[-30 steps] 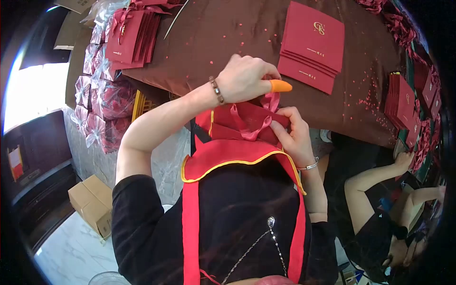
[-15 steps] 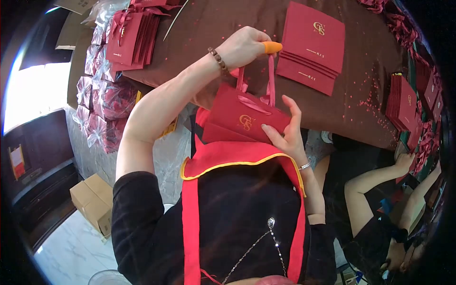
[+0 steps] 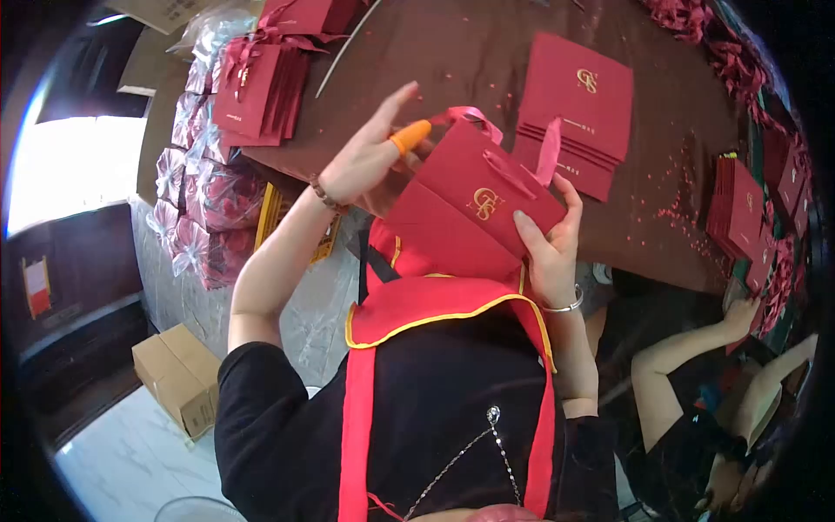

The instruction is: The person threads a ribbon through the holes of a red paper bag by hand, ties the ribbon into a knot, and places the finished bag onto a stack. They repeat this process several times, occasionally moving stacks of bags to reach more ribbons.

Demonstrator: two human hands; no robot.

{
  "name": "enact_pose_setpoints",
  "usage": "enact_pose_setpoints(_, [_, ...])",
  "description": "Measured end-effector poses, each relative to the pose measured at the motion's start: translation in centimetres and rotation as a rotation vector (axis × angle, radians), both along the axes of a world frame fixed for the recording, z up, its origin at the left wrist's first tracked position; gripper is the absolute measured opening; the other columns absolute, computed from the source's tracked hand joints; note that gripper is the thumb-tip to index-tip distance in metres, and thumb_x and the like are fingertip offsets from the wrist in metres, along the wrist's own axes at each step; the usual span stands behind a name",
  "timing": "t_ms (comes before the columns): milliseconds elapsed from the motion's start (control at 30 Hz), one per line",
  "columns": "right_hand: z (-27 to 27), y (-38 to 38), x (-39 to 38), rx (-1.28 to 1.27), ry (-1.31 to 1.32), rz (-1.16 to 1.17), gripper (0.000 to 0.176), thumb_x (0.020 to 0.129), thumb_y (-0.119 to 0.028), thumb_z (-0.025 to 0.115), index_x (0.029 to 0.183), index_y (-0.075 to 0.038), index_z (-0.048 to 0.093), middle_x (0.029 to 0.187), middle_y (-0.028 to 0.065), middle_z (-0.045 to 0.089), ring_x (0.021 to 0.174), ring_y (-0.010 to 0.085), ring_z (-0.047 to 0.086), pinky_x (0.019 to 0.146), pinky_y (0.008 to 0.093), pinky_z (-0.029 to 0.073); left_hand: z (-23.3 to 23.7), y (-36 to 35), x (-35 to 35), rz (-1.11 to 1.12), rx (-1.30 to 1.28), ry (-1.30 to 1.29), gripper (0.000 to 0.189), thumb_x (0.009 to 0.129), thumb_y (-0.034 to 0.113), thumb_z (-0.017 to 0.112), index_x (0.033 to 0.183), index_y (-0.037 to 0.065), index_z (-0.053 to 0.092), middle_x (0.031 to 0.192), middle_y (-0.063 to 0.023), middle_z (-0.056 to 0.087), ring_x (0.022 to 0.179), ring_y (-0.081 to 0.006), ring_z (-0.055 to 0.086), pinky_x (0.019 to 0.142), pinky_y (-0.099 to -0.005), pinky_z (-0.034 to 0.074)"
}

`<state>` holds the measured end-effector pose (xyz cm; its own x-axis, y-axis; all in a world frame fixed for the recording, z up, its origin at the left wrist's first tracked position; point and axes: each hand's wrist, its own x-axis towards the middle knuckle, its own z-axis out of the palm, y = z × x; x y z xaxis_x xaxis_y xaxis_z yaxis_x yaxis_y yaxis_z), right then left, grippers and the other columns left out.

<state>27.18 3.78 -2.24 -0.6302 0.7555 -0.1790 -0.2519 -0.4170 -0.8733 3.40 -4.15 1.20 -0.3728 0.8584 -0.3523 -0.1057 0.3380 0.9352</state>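
Note:
A dark red paper gift bag (image 3: 452, 196) with a gold monogram is tilted in front of my chest. My right hand (image 3: 552, 248) grips its right side, thumb on the front face and fingers behind the edge. Pink ribbon handles (image 3: 550, 152) stick up from the bag's top. At the bag's left edge is my left hand (image 3: 365, 165), an orange finger cot (image 3: 410, 137) on one digit. Its fingers are spread, some partly hidden by the bag.
Flat red bags (image 3: 578, 96) lie stacked on the brown-covered table (image 3: 417, 52). More bags (image 3: 261, 96) stand at the left, beside plastic-wrapped red bundles (image 3: 209, 191). A cardboard box (image 3: 178, 378) sits on the floor. To the right, a co-worker's arm (image 3: 687, 344) reaches toward other bags (image 3: 739, 209).
My left hand has let go of the ribbon handles and moved down and left, its fingers spreading. The bag has risen slightly and turned, still in my right hand.

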Motion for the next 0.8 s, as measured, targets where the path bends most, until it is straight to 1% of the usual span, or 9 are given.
enact_pose_setpoints(67, [0.6, -0.2, -0.5, 0.007, 0.015, -0.028, 0.058, 0.084, 0.007, 0.056, 0.132, -0.004, 0.027, 0.127, 0.0151, 0.043, 0.113, 0.0205, 0.049, 0.098, 0.0345, 0.04, -0.4, -0.4, -1.1, -0.077, -0.211, 0.388, 0.047, 0.091, 0.023, 0.055, 0.135, 0.011, 0.04, 0.082, -0.0121, 0.064, 0.069, -0.0133, 0.062, 0.059, -0.0281, 0.047])
enact_pose_setpoints(100, [0.6, -0.3, -0.5, -0.004, 0.012, -0.036, 0.058, 0.083, 0.008, 0.056, 0.132, -0.005, 0.028, 0.127, 0.0151, 0.043, 0.113, 0.0204, 0.049, 0.099, 0.0344, 0.04, -2.0, -1.0, -1.7, -0.053, -0.072, 0.838, 0.037, 0.09, 0.025, 0.055, 0.123, 0.008, 0.051, 0.075, -0.0144, 0.063, 0.065, -0.0161, 0.062, 0.057, -0.0313, 0.047])
enact_pose_setpoints(167, [0.0, -0.1, -0.5, -0.016, 0.002, -0.07, 0.057, 0.083, 0.009, 0.056, 0.131, -0.005, 0.029, 0.127, 0.0147, 0.044, 0.114, 0.0201, 0.048, 0.099, 0.0342, 0.039, -0.8, -1.5, -1.7, -0.026, -0.046, 0.544, 0.034, 0.094, 0.026, 0.051, 0.121, 0.007, 0.056, 0.079, 0.0005, 0.06, 0.065, -0.006, 0.054, 0.057, -0.0214, 0.044])
enact_pose_setpoints(200, [0.5, 0.0, -0.6, -0.026, 0.002, -0.048, 0.057, 0.083, 0.009, 0.056, 0.131, -0.005, 0.029, 0.127, 0.0143, 0.044, 0.114, 0.0201, 0.048, 0.098, 0.0339, 0.04, -0.1, -2.2, -1.5, -0.067, -0.083, 0.126, 0.034, 0.093, 0.026, 0.051, 0.12, 0.006, 0.056, 0.081, 0.0026, 0.059, 0.064, -0.0046, 0.053, 0.057, -0.0208, 0.044])
enact_pose_setpoints(300, [0.9, -0.6, -2.4, 0.094, -0.065, -0.023, 0.052, 0.082, 0.006, 0.059, 0.127, -0.004, 0.034, 0.118, 0.0102, 0.049, 0.109, 0.018, 0.05, 0.094, 0.0306, 0.042, 0.8, -2.7, 0.9, -0.198, 0.154, -0.133, 0.035, 0.09, 0.015, 0.057, 0.122, 0.001, 0.053, 0.099, 0.0022, 0.061, 0.087, -0.0063, 0.056, 0.076, -0.0229, 0.047])
enact_pose_setpoints(467, [2.1, 0.9, -5.4, 0.162, -0.076, 0.301, 0.036, 0.078, 0.004, 0.067, 0.106, -0.005, 0.047, 0.102, 0.0036, 0.056, 0.094, 0.0097, 0.052, 0.082, 0.0233, 0.042, 5.4, -5.3, -0.7, -0.153, 0.055, -0.091, 0.029, 0.09, 0.012, 0.057, 0.116, -0.002, 0.055, 0.103, -0.0001, 0.062, 0.093, -0.0068, 0.053, 0.082, -0.0248, 0.046])
enact_pose_setpoints(600, [2.9, 0.3, -8.5, 0.228, -0.048, 0.449, 0.037, 0.081, 0.001, 0.066, 0.106, -0.005, 0.04, 0.099, 0.005, 0.056, 0.087, 0.0073, 0.053, 0.075, 0.0204, 0.043, 8.0, -7.3, -2.5, -0.113, -0.05, 0.132, 0.023, 0.088, 0.012, 0.059, 0.108, -0.001, 0.058, 0.089, -0.0045, 0.065, 0.084, -0.0059, 0.055, 0.075, -0.0264, 0.047])
enact_pose_setpoints(667, [4.1, -0.1, -9.8, 0.001, 0.037, 0.493, 0.036, 0.083, -0.001, 0.064, 0.109, -0.006, 0.039, 0.101, 0.006, 0.056, 0.086, 0.008, 0.053, 0.074, 0.0214, 0.044, 10.9, -7.7, -4.1, -0.232, -0.137, 0.487, 0.023, 0.086, 0.011, 0.062, 0.104, -0.002, 0.058, 0.084, -0.0111, 0.064, 0.076, -0.0118, 0.059, 0.069, -0.0284, 0.047])
enact_pose_setpoints(800, [2.1, 1.3, -9.7, 0.152, 0.044, 0.515, 0.032, 0.087, -0.004, 0.06, 0.114, -0.005, 0.043, 0.105, 0.0072, 0.058, 0.088, 0.0088, 0.057, 0.074, 0.0208, 0.046, 13.6, -9.6, -8.5, 0.258, -0.023, 1.074, 0.028, 0.082, 0.011, 0.063, 0.105, -0.004, 0.059, 0.084, -0.019, 0.061, 0.073, -0.0273, 0.062, 0.066, -0.0337, 0.047])
